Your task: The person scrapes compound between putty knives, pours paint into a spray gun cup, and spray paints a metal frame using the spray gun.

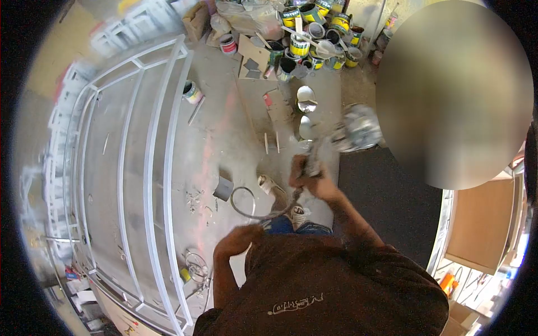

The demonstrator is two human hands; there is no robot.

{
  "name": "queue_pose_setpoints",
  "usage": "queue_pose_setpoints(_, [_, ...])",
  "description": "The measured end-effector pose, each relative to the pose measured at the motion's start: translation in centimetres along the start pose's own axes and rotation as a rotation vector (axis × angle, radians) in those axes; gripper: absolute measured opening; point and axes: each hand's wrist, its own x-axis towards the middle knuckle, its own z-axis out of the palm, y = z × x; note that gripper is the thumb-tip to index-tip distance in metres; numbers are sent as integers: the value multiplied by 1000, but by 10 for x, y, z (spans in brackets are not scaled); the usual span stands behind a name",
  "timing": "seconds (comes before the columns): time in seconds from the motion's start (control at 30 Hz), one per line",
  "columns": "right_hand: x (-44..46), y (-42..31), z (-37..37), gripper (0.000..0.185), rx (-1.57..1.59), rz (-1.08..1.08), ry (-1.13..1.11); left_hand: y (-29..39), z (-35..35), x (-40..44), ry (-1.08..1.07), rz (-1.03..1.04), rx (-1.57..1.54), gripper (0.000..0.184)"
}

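Note:
My right hand [309, 175] is closed around the handle of a paint spray gun [321, 157], held out ahead of my body. The gun is smeared by motion. Beyond it shows a blurred silvery, paint-splashed shape [358, 129]; I cannot tell whether it is the gun's cup. A dark hose [242, 214] loops from below the gun toward my waist. My left hand [240, 239] rests against the left side of my waist, beside the dark shirt, with its fingers not clearly visible.
To the left lies a long welded metal frame [150, 168], painted pale grey. Paint cans [300, 46] crowd the far wall. An open can [192, 92] and a bent grey piece [223, 189] sit on the floor. A dark mat [386, 196] lies right; cardboard [277, 106] lies ahead.

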Motion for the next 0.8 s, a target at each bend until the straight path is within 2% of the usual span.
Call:
queue_pose_setpoints(0.03, [9, 6, 7, 28, -90, 39, -126, 23, -14, 12, 202, 212, -15, 33])
queue_pose_setpoints(0.07, [21, 10, 16, 37, -183, 71, -255, 31, -25, 35, 435, 250, -236, 40])
queue_pose_setpoints(0.1, [30, 52, 19, 39, -205, 70, -257, 72, -34, 45, 636, 448, -178, 50])
queue_pose_setpoints(0.13, [39, 90, 22, 41, -229, 74, -267, 77, -45, 65, 619, 438, -299, 61])
queue_pose_setpoints(0.2, [59, 64, 46, 37, -283, 237, -392, 70, -75, 96, 278, 389, -597, 58])
queue_pose_setpoints(0.23, [63, 66, 48, 34, -298, 159, -395, 75, -85, 99, 292, 402, -603, 58])
queue_pose_setpoints(0.27, [72, 74, 46, 34, -309, 151, -412, 80, -96, 103, 278, 318, -595, 55])
queue_pose_setpoints(0.3, [85, 90, 41, 34, -447, 163, -445, 86, -107, 107, 264, 234, -584, 52])
queue_pose_setpoints(0.33, [99, 102, 37, 34, -583, 170, -475, 92, -113, 112, 283, 248, -580, 52])
queue_pose_setpoints(0.37, [110, 106, 32, 33, -477, 37, -575, 100, -116, 118, 397, 338, -490, 49])
queue_pose_setpoints(0.4, [124, 97, 35, 33, -471, 38, -589, 102, -120, 119, 507, 416, -403, 45])
queue_pose_setpoints(0.43, [136, 78, 42, 37, -657, 118, -664, 108, -131, 115, 448, 209, -479, 43])
queue_pose_setpoints(0.47, [142, 68, 47, 41, -843, 202, -744, 109, -135, 116, 462, 193, -499, 43])
queue_pose_setpoints(0.5, [146, 67, 48, 53, -756, 45, -598, 112, -137, 121, 523, 183, -628, 42])
queue_pose_setpoints(0.53, [151, 63, 47, 53, -756, 48, -621, 114, -140, 126, 585, 181, -752, 42])
queue_pose_setpoints(0.6, [162, 41, 43, 67, -678, 192, -755, 101, -147, 138, 629, 199, -776, 41])
queue_pose_setpoints(0.63, [163, -16, 58, 66, -760, 370, -703, 95, -148, 142, 637, 238, -740, 40])
queue_pose_setpoints(0.67, [173, -21, 49, 66, -765, 375, -713, 93, -149, 145, 644, 277, -708, 40])
queue_pose_setpoints(0.7, [179, -26, 38, 66, -726, 482, -800, 119, -153, 128, 636, 281, -738, 36])
queue_pose_setpoints(0.73, [183, -31, 24, 66, -687, 590, -890, 116, -155, 129, 649, 282, -757, 36])
queue_pose_setpoints(0.77, [185, 1, -9, 63, -577, 595, -822, 111, -158, 132, 695, 278, -856, 34])
queue_pose_setpoints(0.8, [191, -11, -24, 63, -595, 598, -852, 105, -161, 136, 745, 276, -953, 33])
